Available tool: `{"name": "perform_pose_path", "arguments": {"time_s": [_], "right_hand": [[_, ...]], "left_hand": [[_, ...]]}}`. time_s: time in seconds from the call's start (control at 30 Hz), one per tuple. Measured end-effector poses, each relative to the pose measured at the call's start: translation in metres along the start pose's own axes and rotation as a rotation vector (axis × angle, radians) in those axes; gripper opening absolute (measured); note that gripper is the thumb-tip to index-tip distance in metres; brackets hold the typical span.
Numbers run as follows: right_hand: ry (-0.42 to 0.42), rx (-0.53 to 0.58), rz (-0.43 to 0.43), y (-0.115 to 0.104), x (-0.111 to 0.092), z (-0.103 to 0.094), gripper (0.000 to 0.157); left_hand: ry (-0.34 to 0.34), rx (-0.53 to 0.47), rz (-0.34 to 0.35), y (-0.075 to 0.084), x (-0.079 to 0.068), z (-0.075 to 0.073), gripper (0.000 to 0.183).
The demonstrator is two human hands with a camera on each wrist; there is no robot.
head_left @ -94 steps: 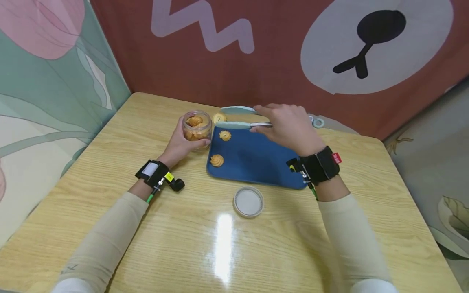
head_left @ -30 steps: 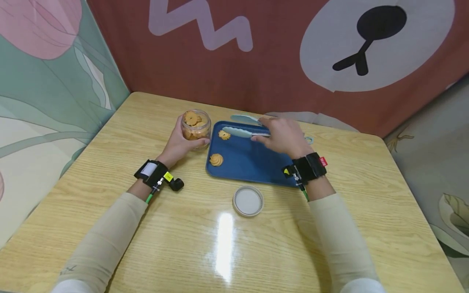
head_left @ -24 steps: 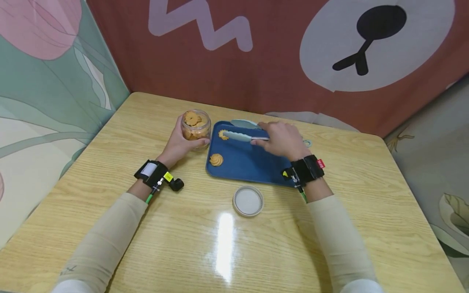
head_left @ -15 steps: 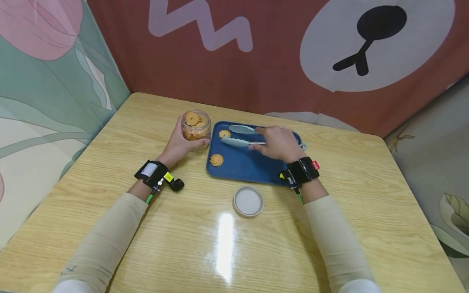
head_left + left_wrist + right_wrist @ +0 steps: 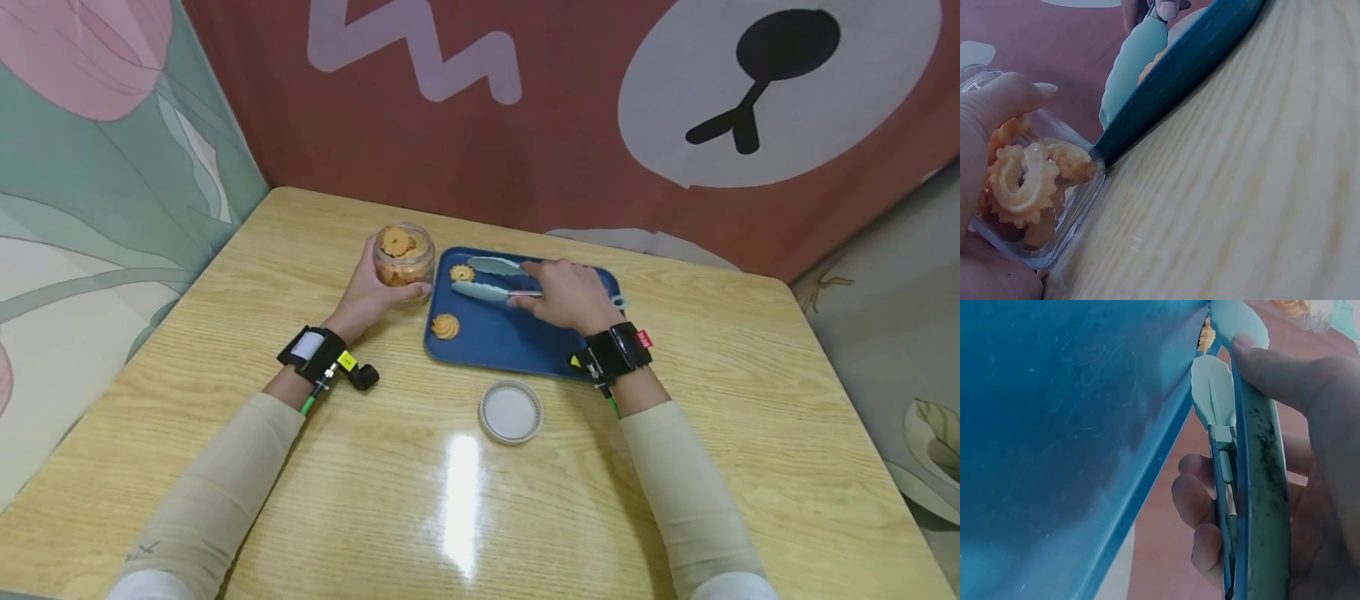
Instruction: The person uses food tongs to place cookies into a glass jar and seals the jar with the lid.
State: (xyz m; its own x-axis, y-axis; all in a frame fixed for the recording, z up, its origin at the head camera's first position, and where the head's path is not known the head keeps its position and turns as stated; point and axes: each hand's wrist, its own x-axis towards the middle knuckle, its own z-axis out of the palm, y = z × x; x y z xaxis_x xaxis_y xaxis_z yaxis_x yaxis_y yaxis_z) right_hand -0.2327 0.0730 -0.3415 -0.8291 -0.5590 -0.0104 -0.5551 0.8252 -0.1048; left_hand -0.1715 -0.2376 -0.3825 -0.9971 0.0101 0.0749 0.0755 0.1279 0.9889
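Note:
My left hand (image 5: 375,292) grips a clear jar (image 5: 405,267) of cookies, standing on the table at the tray's left side. In the left wrist view a ring-shaped cookie (image 5: 1022,184) shows through the jar wall. My right hand (image 5: 570,293) holds light-blue tongs (image 5: 483,292), their tips apart, low over the blue tray (image 5: 510,337). A small flower-shaped cookie (image 5: 461,273) lies on the tray at the tips of the tongs; the right wrist view shows this cookie (image 5: 1206,335) between them, and I cannot tell whether they touch it. A swirled cookie (image 5: 446,327) sits nearer the tray's front left corner.
A round pale lid (image 5: 511,412) lies on the wooden table (image 5: 360,500) in front of the tray. Behind the table's far edge stands a red-brown printed backdrop (image 5: 465,158). A green floral wall covering (image 5: 127,208) is at the left.
A cookie held in the tongs beside the jar is now gone from them, and another cookie tops the jar. The right hand has lowered the tongs around the flower-shaped cookie. The left hand stays put.

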Motion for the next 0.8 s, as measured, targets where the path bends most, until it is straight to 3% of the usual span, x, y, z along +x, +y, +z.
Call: {"name": "perform_pose_path", "arguments": {"time_s": [0.47,0.7,0.8], "right_hand": [[-0.005,0.015,0.005,0.000,-0.001,0.002,0.071],[0.011,0.016,-0.005,0.001,-0.003,0.003,0.069],[0.027,0.018,-0.011,0.001,-0.004,0.004,0.065]], "left_hand": [[0.002,0.029,-0.016,0.002,-0.001,0.000,0.105],[0.015,0.023,0.003,-0.023,0.013,-0.002,0.106],[0.020,0.024,0.015,-0.026,0.014,-0.002,0.105]]}}
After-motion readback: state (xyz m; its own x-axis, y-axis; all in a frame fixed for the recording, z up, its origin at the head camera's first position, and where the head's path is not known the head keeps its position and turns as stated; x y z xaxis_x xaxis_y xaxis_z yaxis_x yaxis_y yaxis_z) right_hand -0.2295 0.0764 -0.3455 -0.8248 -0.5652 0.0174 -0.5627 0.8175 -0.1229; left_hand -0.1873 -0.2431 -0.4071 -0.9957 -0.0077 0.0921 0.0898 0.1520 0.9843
